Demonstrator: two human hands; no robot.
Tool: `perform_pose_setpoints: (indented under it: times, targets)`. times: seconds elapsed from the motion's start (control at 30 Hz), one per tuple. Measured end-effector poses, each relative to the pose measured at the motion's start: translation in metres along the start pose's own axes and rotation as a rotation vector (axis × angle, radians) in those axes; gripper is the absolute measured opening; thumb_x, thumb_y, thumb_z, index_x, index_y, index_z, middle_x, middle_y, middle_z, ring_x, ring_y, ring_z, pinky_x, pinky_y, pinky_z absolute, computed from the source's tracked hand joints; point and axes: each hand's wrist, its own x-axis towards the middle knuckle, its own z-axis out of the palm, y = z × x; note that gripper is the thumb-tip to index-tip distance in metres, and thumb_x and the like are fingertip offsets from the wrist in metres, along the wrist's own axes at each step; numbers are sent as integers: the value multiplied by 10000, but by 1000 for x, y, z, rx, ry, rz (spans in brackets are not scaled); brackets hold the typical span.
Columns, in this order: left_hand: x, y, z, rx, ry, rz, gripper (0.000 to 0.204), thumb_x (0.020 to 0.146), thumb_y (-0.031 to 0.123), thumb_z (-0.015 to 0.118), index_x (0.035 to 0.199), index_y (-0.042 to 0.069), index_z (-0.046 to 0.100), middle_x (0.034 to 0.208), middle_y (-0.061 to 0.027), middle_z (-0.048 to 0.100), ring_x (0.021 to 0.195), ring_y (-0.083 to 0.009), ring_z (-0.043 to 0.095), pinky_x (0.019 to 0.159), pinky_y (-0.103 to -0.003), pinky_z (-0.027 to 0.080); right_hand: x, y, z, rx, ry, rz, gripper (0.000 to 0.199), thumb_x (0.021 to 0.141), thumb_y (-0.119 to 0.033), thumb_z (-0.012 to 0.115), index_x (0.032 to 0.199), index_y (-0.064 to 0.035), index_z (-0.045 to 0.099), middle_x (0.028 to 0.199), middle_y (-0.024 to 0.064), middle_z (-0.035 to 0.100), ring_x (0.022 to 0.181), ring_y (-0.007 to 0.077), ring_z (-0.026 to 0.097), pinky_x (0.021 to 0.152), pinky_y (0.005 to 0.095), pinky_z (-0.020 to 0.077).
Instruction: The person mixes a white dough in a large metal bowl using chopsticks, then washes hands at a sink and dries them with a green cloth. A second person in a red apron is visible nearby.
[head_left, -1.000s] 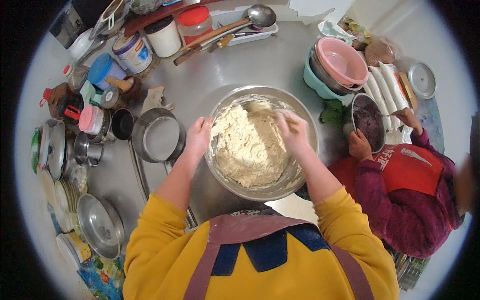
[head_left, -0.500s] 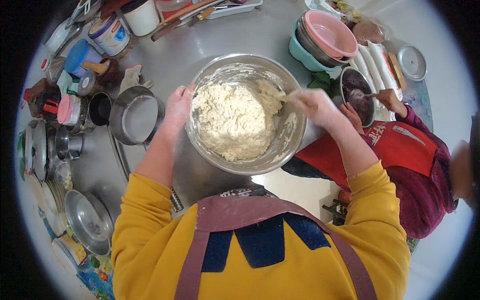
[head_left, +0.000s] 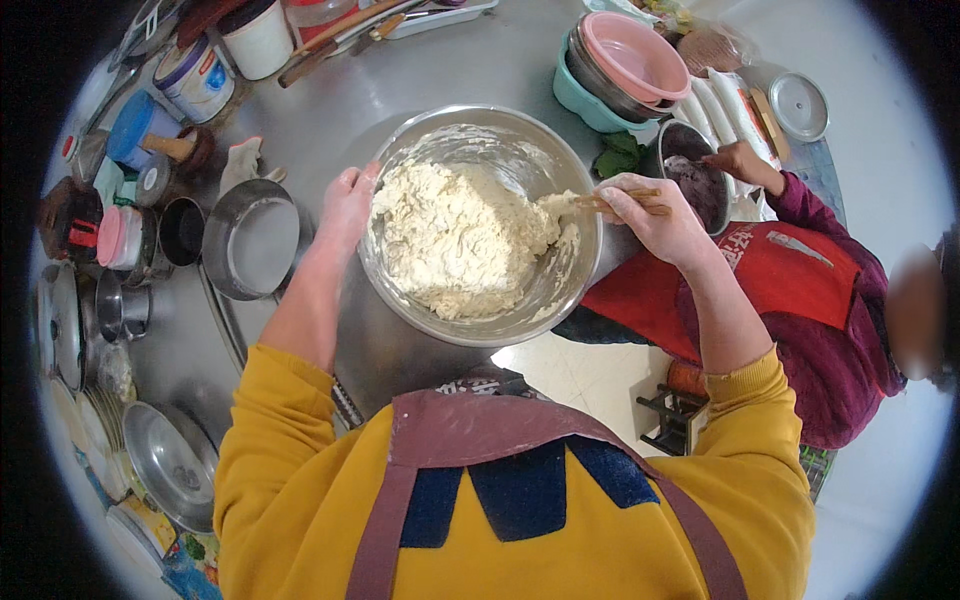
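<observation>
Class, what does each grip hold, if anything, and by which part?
Right grip: chopsticks, near their upper ends. Left grip: at the bowl's rim; hold unclear.

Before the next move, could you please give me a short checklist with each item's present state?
1. Left grip firm on the bowl: cannot tell; it is at the left rim, its hold unclear.
2. Right grip closed on the sticks: ok.
3. Dough inside the bowl: ok.
4. Bowl wall free of dough: not ok; smears show.
5. Dough evenly mixed: cannot tell; only its lumpy surface shows.
6. Pan clear of the bowl: ok, they stand apart.
</observation>
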Motion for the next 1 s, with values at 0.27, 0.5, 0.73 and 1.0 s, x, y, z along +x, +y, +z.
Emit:
perform_pose_setpoints:
  times: [0.27, 0.5, 0.73, 1.0]
  targets:
    - [11, -13, 2, -75, -58, 28, 402, 901, 365, 571, 834, -31, 596, 745, -80, 576, 709, -139, 480, 686, -310, 422, -56, -10, 19, 53, -128, 146, 196, 930, -130, 556, 995, 38, 635, 800, 27, 648, 723, 89, 574, 681, 233, 483]
    - [20, -3, -1, -131, -169, 16, 464, 904, 437, 548, 986, -14, 621, 910, -107, 640, 829, -168, 557, 787, -311, 440, -56, -25, 60, 319, -177, 154, 282, 940, -225, 555, 1024, 30, 641, 791, 48, 645, 729, 94, 574, 679, 239, 488]
    - [-60, 1, -19, -217, -63, -244, 683, 907, 495, 509, 1331, -27, 393, 1315, -189, 469, 1232, -258, 414, 1020, -381, 331, -12, -23, 47, 169, -96, 59, 247, 884, -220, 629, 957, 14, 657, 744, 20, 616, 656, 92, 557, 600, 235, 459]
    - [-182, -25, 10, -610, -196, -250, 494, 902, 231, 546, 1288, -47, 415, 1235, -150, 533, 1084, -220, 537, 936, -350, 427, 27, -30, 1, -293, -276, -170, 132, 805, -113, 610, 859, -10, 672, 702, 118, 646, 649, 185, 616, 638, 297, 492]
